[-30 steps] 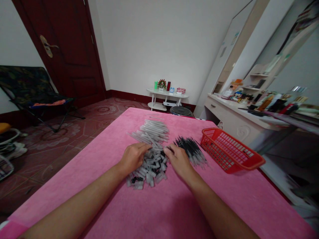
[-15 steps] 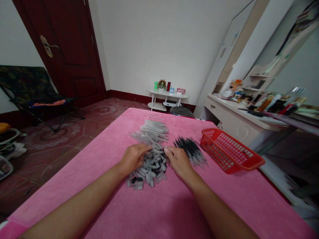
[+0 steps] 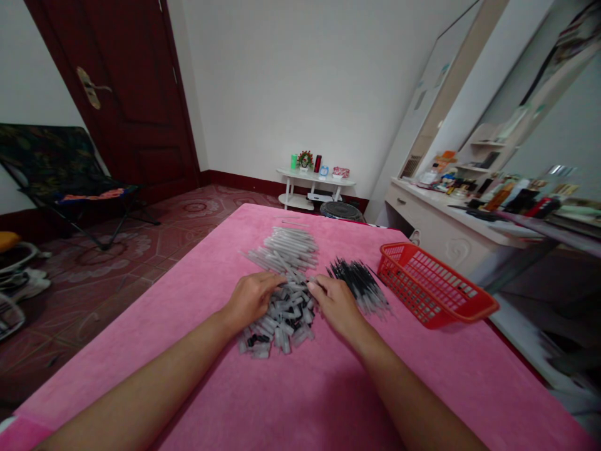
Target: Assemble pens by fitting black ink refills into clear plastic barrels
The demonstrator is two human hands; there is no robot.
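My left hand (image 3: pixel 256 297) is closed, thumb and fingers pinching what looks like a clear pen barrel (image 3: pixel 293 285) over the top of a heap of pen caps (image 3: pixel 284 319). Facing it, my right hand (image 3: pixel 335 300) is closed too; a small dark-ended piece shows at its thumb tip, too small to name. Both fingertips are a short gap apart. The caps are translucent, some with black parts. Behind the hands lies a pile of clear pen barrels (image 3: pixel 291 246). Right of my right hand is a bunch of pen refills (image 3: pixel 359 282) with black ends.
A pink cloth (image 3: pixel 188 300) covers the table. An empty-looking red plastic basket (image 3: pixel 436 285) stands at its right edge, beside a white dresser (image 3: pixel 436 219) crowded with bottles. Beyond the far edge are a black round stool (image 3: pixel 342 210) and a small white shelf (image 3: pixel 310 177).
My right hand's fingertips have shifted very slightly up and left, and a dark bit now shows at its thumb. My left hand and the piles stay nearly the same.
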